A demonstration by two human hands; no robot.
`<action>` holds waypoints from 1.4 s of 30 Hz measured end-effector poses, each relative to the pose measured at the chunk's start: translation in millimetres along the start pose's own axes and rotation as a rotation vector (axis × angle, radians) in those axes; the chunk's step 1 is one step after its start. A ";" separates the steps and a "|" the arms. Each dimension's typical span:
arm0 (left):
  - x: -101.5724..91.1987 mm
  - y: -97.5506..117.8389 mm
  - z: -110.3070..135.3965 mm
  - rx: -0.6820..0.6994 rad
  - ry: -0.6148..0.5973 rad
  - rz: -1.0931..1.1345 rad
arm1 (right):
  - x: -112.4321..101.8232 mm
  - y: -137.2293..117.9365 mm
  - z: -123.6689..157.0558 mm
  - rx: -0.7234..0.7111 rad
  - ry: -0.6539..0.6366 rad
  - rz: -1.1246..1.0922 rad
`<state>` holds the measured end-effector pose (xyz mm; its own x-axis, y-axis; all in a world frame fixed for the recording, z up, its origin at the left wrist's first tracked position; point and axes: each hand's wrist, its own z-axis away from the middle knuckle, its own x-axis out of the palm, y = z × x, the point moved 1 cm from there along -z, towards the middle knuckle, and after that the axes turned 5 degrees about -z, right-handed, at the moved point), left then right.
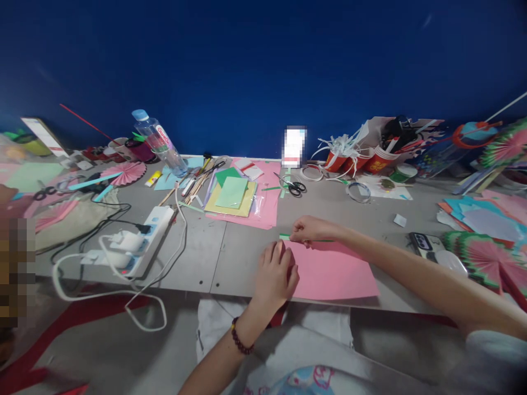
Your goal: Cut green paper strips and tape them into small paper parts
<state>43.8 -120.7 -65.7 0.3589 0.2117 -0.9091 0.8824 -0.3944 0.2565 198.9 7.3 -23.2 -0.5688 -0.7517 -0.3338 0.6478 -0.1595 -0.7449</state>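
Observation:
A pink paper sheet (333, 271) lies at the table's front edge, with a narrow green paper strip (284, 237) along its far edge. My left hand (276, 274) rests palm down over the sheet's left side, fingers stretched and slightly bent. My right hand (307, 230) reaches across from the right, its fingers closed at the green strip near the sheet's far left corner. The strip shows on both sides of those fingers; their tips are partly hidden. Black-handled scissors (295, 186) lie behind my right hand.
A white power strip (150, 241) with looping cables lies left. Stacked coloured paper (233, 192) sits behind my left hand. A bottle (160, 142), red cups (376, 162) and a tape roll (358, 192) stand farther back. Right are a phone (426, 241) and a pleated paper fan (489, 258).

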 end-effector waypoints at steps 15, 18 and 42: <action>0.6 0.4 -1.2 0.003 -0.010 -0.036 | 1.7 -1.9 0.1 -0.003 0.023 0.029; 0.3 0.2 -1.3 0.009 -0.008 -0.032 | 2.6 -4.5 2.2 -0.012 0.022 0.023; 1.1 6.6 -14.5 -0.037 -0.059 -0.158 | 3.4 -1.4 2.0 0.029 0.036 -0.027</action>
<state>54.4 -110.1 -60.2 0.1968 0.2153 -0.9565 0.9374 -0.3273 0.1192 197.1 3.7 -22.2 -0.6037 -0.7236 -0.3346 0.6461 -0.1981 -0.7371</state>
